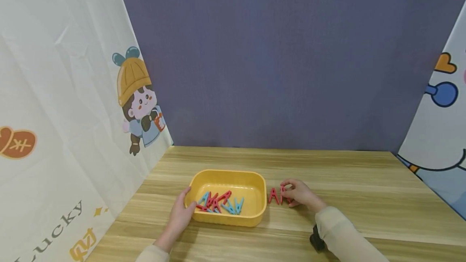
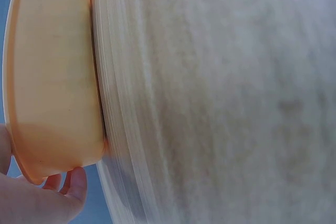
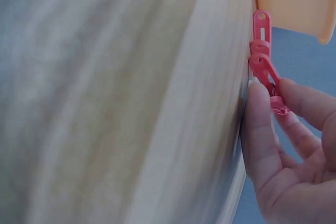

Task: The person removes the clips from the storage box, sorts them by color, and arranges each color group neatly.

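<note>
My left hand point(image 1: 181, 210) grips the near left end of a yellow plastic basin point(image 1: 229, 220), thumb at the rim and fingers under the outside in the left wrist view. Several red clothespins point(image 1: 215, 205) and blue clothespins point(image 1: 238, 205) lie jumbled on the basin's floor, mostly toward its left and middle. Right of the basin, my right hand point(image 1: 301, 194) pinches a red clothespin point(image 3: 266, 70) between thumb and forefinger, its legs pointing down at the table. Beside it, nearer the basin, another red clothespin point(image 1: 274, 196) stands on its spread legs.
The wood-grain table point(image 1: 338, 181) spreads out around the basin. A dark cloth panel point(image 1: 284, 64) rises behind its back edge, with printed white panels at the left point(image 1: 73, 92) and right point(image 1: 429, 132). A black wrist device point(image 1: 317, 238) shows by the right sleeve.
</note>
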A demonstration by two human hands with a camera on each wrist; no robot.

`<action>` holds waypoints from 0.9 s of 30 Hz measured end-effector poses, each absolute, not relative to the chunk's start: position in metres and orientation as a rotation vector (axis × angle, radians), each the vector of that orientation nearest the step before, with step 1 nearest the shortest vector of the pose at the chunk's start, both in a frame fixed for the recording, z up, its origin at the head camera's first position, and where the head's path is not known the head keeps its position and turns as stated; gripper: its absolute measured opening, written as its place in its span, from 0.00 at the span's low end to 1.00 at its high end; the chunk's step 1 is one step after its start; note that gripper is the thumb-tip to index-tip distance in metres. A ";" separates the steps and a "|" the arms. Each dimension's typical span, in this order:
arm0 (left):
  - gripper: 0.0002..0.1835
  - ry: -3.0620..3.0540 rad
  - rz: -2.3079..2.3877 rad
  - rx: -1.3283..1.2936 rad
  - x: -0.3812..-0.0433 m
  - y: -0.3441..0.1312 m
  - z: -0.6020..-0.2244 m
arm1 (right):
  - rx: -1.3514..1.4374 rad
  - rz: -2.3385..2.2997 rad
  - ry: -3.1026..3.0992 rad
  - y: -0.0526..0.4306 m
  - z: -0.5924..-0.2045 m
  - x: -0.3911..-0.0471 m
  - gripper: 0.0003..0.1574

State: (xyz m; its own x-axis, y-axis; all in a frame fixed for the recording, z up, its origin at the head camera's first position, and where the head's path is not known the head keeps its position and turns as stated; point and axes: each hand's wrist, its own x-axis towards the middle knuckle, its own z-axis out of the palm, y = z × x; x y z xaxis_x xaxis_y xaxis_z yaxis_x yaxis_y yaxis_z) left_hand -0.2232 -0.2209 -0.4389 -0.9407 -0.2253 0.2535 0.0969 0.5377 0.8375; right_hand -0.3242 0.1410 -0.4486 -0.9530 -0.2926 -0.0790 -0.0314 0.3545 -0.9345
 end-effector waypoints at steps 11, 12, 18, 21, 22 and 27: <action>0.27 -2.445 -1.379 0.105 -0.224 -0.222 -0.440 | -0.222 -1.459 2.582 0.140 -0.449 -0.326 0.19; 0.27 -2.446 -1.381 0.110 -0.225 -0.222 -0.440 | -0.206 -1.458 2.575 0.140 -0.449 -0.326 0.18; 0.28 -2.456 -1.394 0.123 -0.226 -0.222 -0.441 | -0.174 -1.463 2.544 0.142 -0.451 -0.328 0.17; 0.27 -2.452 -1.393 0.116 -0.225 -0.222 -0.440 | -0.165 -1.472 2.537 0.141 -0.452 -0.328 0.18; 0.27 -2.452 -1.393 0.118 -0.225 -0.222 -0.440 | -0.159 -1.483 2.529 0.141 -0.451 -0.328 0.18; 0.27 -2.445 -1.387 0.112 -0.224 -0.222 -0.440 | -0.149 -1.534 2.474 0.143 -0.452 -0.328 0.20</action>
State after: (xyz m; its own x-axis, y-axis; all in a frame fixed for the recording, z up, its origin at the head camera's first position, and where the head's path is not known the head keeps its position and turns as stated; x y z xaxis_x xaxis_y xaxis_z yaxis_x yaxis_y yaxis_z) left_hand -0.2242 -0.2219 -0.4400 -0.9433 -0.2266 0.2424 0.0917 0.5239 0.8468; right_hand -0.3283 0.1430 -0.4525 -0.9692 -0.2041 -0.1380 0.0330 0.4478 -0.8935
